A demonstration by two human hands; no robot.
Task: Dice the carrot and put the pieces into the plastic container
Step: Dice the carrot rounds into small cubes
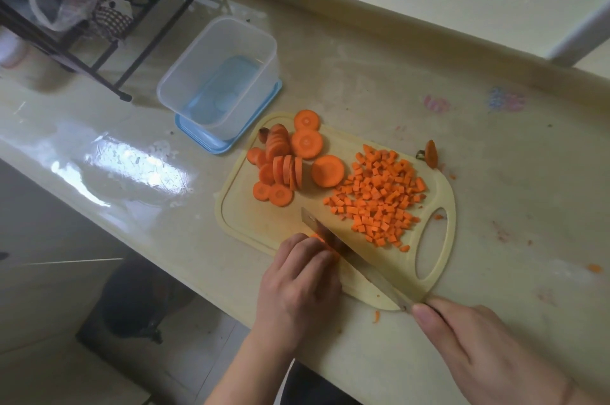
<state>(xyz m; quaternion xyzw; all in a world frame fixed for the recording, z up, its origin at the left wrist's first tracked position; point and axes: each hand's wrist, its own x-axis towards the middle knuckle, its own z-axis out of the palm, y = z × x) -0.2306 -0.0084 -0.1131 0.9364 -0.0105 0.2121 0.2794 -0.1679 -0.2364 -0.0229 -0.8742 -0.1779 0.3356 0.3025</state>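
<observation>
A cream cutting board (251, 223) lies on the counter. Several round carrot slices (284, 160) sit on its far left part, and a heap of diced carrot (379, 200) covers its right part. My left hand (300, 285) curls over a carrot piece (317, 237) at the board's near edge, mostly hiding it. My right hand (488, 348) grips the handle of a knife (350, 256), whose blade rests against the left fingers. The clear plastic container (185, 81) stands empty on a blue lid beyond the board.
A carrot end (430, 153) lies just off the board's far right edge, with small carrot scraps (594, 267) on the counter at right. A black wire rack (109, 41) with bags stands at the back left. The counter's front edge runs diagonally under my arms.
</observation>
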